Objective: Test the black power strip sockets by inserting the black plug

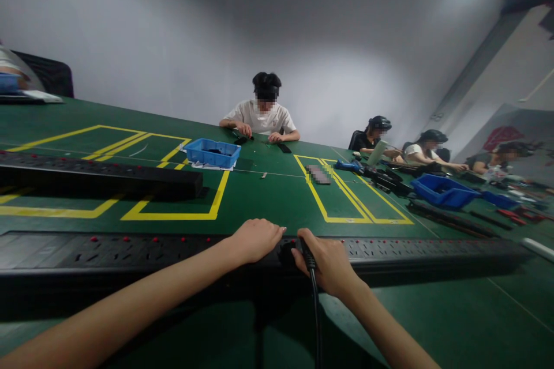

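Note:
A long black power strip [372, 249] with rows of sockets and small red lights or buttons lies across the table before me. My left hand [259, 240] is laid over its top near the middle, fingers curled towards the far edge and partly hidden. Just right of it, my right hand [326, 259] is closed round a black plug [287, 252] at the strip's sockets. A black cord [317, 317] runs from this grip down towards me. How deep the plug sits in the socket is hidden by my fingers.
A second black power strip [99, 177] lies at the left, beyond mine. Yellow tape outlines [173, 217] mark the green table. Further back stand a blue tray [213, 153] and a blue bin [444, 190]. A co-worker [264, 115] sits opposite; several others sit at the right.

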### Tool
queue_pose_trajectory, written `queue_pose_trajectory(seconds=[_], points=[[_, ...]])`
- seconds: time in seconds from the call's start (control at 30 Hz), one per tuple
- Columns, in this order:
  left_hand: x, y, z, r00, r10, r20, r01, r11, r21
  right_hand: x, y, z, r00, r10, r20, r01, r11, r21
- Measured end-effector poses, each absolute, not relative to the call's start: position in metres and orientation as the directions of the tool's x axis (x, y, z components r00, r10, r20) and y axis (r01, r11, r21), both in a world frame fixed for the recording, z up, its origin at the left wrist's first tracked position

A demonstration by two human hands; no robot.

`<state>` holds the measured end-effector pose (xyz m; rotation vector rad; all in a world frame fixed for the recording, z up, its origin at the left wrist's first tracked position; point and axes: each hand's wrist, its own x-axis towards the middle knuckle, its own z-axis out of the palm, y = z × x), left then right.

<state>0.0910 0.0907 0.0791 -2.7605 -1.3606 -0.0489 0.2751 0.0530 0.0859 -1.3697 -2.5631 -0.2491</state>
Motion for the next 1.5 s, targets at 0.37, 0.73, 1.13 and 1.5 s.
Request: queue_pose_trajectory(seconds=[0.37, 0.73, 1.13, 1.5], points=[[0.114, 0.099, 0.084, 0.574, 0.818, -0.033, 0.818, -0.572, 0.06, 0.278, 0.056, 0.08, -0.535, 0.789, 0.301, 0.825, 0.565, -0.015], [0.128, 0.094, 0.075, 0.56, 0.828, 0.031, 0.827, -0.561, 0.047, 0.279, 0.052, 0.076, -0.513, 0.791, 0.334, 0.833, 0.553, -0.033], [0.126, 0.095, 0.071, 0.598, 0.798, 0.074, 0.799, -0.601, 0.021, 0.279, 0.05, 0.075, -0.495, 0.797, 0.347, 0.831, 0.551, -0.08], [0.127, 0.097, 0.07, 0.585, 0.809, 0.062, 0.81, -0.587, 0.015, 0.28, 0.051, 0.074, -0.505, 0.79, 0.348, 0.816, 0.569, -0.108]])
